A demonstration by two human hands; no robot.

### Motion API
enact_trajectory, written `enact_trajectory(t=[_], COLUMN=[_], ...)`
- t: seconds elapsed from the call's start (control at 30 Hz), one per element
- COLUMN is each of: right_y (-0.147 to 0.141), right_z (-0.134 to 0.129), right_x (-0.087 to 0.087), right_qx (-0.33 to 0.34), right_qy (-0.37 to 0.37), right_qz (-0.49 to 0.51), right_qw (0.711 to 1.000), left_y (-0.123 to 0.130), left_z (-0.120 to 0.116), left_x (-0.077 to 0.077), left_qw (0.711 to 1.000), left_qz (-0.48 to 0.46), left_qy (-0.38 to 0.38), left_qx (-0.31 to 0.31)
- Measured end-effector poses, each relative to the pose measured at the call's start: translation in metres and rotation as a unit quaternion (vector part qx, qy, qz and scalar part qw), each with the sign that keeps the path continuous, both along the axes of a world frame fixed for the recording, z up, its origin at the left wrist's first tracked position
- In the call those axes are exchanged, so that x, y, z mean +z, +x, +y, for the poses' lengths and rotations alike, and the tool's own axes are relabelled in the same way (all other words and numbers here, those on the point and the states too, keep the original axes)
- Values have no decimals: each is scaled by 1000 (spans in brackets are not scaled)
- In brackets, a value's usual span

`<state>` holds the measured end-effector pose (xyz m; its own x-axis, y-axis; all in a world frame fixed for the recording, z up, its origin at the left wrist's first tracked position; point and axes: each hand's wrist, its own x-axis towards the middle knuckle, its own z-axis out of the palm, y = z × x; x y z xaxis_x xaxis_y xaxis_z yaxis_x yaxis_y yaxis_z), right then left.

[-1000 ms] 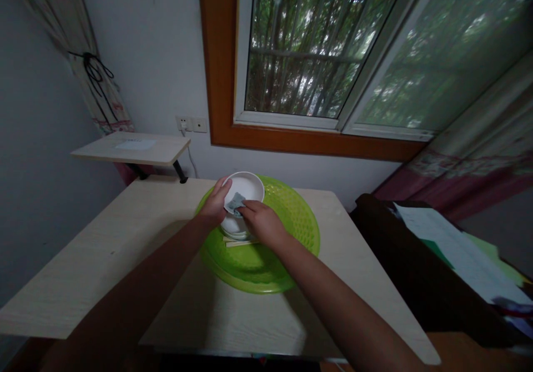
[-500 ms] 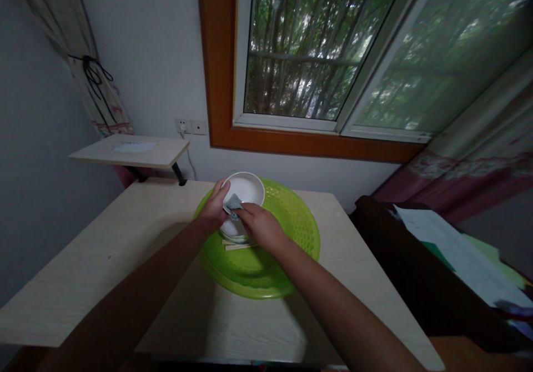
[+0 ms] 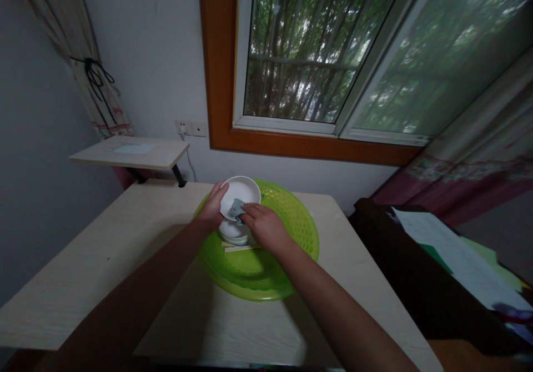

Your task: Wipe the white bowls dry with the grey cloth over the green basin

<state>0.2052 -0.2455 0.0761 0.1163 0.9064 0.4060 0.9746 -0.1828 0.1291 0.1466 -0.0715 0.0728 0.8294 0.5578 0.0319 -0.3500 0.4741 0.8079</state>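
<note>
The white bowl (image 3: 245, 187) is tilted above stacked dishes (image 3: 233, 230) in the far-left part of the green basket (image 3: 266, 294), near the counter's (image 3: 353, 283) far edge. The left hand (image 3: 211, 206) grips its left rim; the right hand (image 3: 264, 223) pinches a grey cloth (image 3: 236, 208) at its near inner side. Even wiping calls for a firm rim hold and cloth pressed along the curve.
</note>
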Motion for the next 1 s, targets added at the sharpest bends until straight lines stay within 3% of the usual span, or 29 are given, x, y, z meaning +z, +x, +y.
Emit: enact_trajectory(t=[0.57,1.0], right_y=[-15,-6], right_z=[11,-2], right_x=[0,11], right_qx=[-55,-30], right_qy=[-17,-29], right_qz=[65,4], right_qw=[996,999], left_y=[-2,1], left_z=[-10,2], left_x=[-1,0], left_qw=[997,1000], left_qz=[8,-3], left_qy=[73,21], left_qx=[-11,-20])
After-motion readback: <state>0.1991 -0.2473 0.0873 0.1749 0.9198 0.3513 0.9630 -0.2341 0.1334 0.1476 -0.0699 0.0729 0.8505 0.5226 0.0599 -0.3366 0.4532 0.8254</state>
